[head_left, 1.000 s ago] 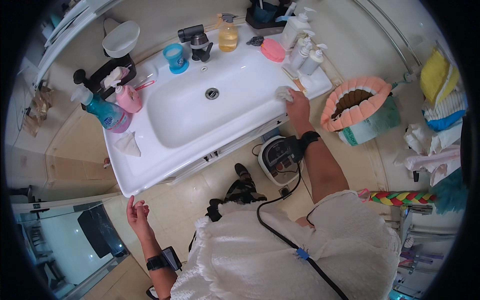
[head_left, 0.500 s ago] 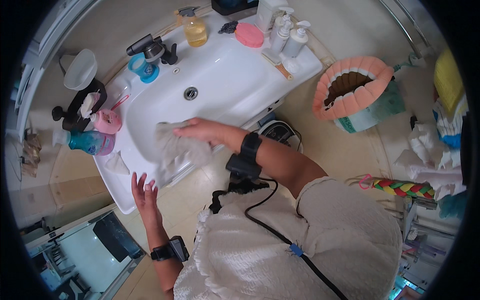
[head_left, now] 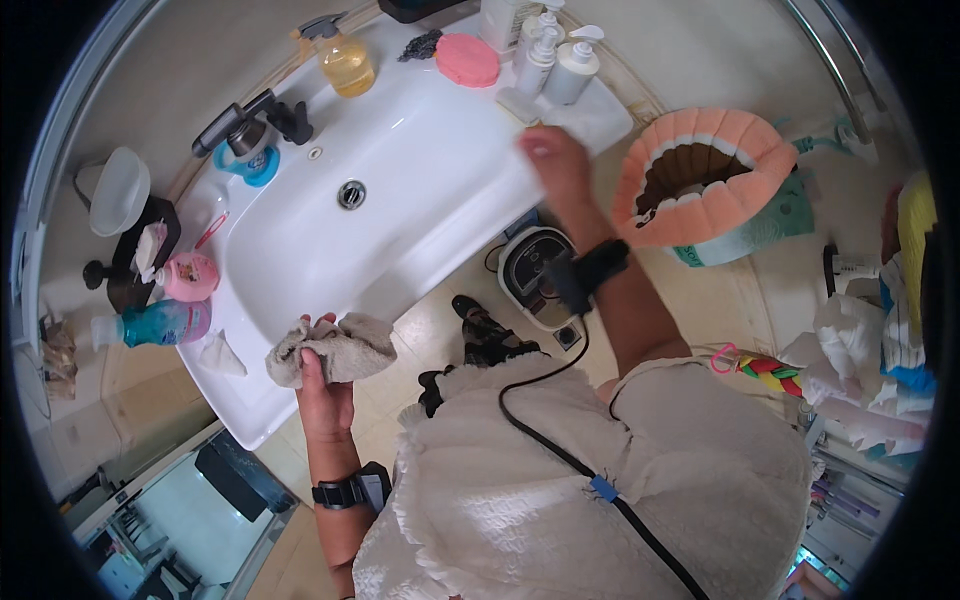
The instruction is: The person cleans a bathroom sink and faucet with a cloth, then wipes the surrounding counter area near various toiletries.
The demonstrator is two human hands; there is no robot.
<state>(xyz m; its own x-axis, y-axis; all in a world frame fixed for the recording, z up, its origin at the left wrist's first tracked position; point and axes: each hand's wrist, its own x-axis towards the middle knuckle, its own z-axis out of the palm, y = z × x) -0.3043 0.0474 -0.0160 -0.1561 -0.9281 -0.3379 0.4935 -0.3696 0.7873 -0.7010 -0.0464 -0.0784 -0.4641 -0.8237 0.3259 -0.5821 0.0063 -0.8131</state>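
Observation:
A crumpled grey-beige cloth (head_left: 345, 350) is held in my left hand (head_left: 318, 385), thumb on top, over the sink's near-left rim. My right hand (head_left: 557, 165) reaches over the sink's right rim, beside a brush's pale head (head_left: 517, 106). It covers the brush's wooden handle, and motion smears its fingers, so whether they grip it does not show. The white sink (head_left: 390, 200) lies between and beyond my hands, its basin showing a metal drain (head_left: 351, 194).
Pump bottles (head_left: 572, 72), a pink oval sponge (head_left: 467, 60) and an amber spray bottle (head_left: 346, 66) line the back rim. A dark faucet (head_left: 245, 130) stands farther left, above pink (head_left: 190, 276) and teal (head_left: 165, 323) bottles. Right of the sink is an orange-rimmed basket (head_left: 640, 200).
The cloth has passed from my right hand to my left. My right hand has moved away to the brush at the right rim. The view has shifted slightly.

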